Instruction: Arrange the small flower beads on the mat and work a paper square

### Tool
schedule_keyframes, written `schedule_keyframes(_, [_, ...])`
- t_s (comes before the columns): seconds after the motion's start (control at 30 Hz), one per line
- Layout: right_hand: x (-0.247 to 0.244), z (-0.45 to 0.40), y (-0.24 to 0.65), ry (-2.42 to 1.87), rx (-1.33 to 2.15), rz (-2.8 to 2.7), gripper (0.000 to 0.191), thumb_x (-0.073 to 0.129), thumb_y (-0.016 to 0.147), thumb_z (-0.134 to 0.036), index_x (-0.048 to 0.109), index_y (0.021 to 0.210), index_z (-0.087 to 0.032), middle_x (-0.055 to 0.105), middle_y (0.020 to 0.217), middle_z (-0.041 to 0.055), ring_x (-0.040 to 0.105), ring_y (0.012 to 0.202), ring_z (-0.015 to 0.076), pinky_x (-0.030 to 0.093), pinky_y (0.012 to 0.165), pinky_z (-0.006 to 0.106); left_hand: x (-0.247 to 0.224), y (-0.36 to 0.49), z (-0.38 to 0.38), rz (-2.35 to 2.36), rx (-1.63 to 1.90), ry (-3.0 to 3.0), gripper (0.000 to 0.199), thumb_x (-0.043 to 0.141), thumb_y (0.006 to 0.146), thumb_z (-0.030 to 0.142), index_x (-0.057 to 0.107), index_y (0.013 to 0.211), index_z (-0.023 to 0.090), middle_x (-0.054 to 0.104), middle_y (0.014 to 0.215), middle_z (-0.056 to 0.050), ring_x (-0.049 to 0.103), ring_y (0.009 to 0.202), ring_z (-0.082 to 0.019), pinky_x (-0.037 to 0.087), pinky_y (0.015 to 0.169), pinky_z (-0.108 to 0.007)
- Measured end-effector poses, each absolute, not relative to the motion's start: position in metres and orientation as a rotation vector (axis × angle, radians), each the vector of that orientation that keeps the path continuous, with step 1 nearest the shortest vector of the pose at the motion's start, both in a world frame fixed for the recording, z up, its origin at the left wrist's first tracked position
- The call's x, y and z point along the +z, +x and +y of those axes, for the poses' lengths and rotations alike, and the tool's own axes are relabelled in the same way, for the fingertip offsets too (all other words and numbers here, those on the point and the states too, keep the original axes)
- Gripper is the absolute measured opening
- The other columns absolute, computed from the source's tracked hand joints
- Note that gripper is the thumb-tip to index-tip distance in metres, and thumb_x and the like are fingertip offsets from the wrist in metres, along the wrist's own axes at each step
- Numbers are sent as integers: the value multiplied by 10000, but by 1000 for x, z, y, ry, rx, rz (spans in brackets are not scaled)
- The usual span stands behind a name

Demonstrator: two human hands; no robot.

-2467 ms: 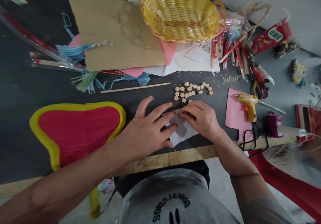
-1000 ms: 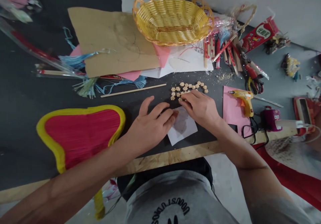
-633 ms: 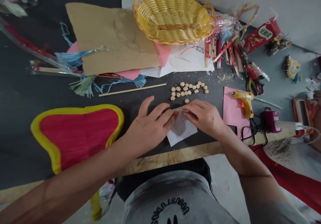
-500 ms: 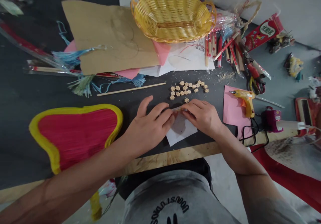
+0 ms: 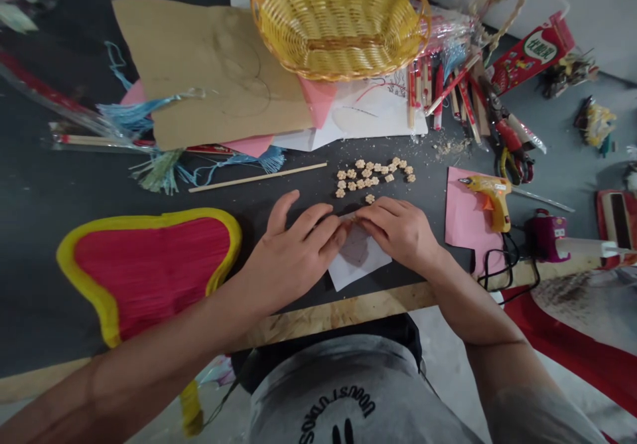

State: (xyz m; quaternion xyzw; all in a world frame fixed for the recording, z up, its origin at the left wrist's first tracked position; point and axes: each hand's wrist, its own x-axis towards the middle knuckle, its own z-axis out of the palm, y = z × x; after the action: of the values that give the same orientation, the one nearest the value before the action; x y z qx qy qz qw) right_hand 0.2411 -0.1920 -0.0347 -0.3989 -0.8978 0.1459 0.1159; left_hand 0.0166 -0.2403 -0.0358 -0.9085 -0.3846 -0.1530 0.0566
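My left hand [image 5: 293, 251] comes in from the left, its outer fingers spread and its foremost fingertips pinched together at the top of a small white paper [image 5: 358, 258]. Opposite it, my right hand [image 5: 398, 231] has its thumb and fingers closed at the same spot. Between the two sets of fingertips a small tan piece [image 5: 354, 219] shows, mostly covered by them. A faint outline or shadow lies on the paper. Just beyond the hands, several small flower-shaped wooden pieces [image 5: 367, 182] are laid out on the dark tabletop, one nearer my right fingers.
Left lies a red fan-shaped panel [image 5: 154, 265] with yellow edging. A thin stick [image 5: 259, 177], brown paper [image 5: 213, 72], blue tassels [image 5: 134, 113] and a wicker basket [image 5: 343, 26] lie beyond. Right, a yellow glue gun [image 5: 490, 198] rests on pink paper [image 5: 460, 225], near scissors [image 5: 515, 165].
The view has shifted slightly. Both hands remain at the top of the white paper, with only small fingertip movement.
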Motion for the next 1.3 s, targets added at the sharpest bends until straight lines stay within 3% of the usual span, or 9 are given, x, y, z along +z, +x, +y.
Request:
schedule_keyframes(0.87, [-40, -192, 242, -1159, 516, -2540, 169, 574, 967, -259, 734, 1007, -220, 772, 941, 44, 709, 852, 166, 509, 766, 287, -38, 17, -242, -1211, -486, -2765, 259, 533, 942, 122, 717, 1107, 200, 728, 1079, -87, 616, 1116, -262, 387, 1095, -592])
schedule_keyframes(1.3, [-41, -195, 237, -1221, 491, -2490, 165, 568, 947, -223, 729, 907, -225, 746, 843, 22, 675, 778, 150, 476, 737, 275, -40, 18, -243, -1246, -553, -2781, 271, 538, 929, 109, 717, 1113, 197, 728, 1063, -95, 617, 1125, -266, 380, 1101, -609])
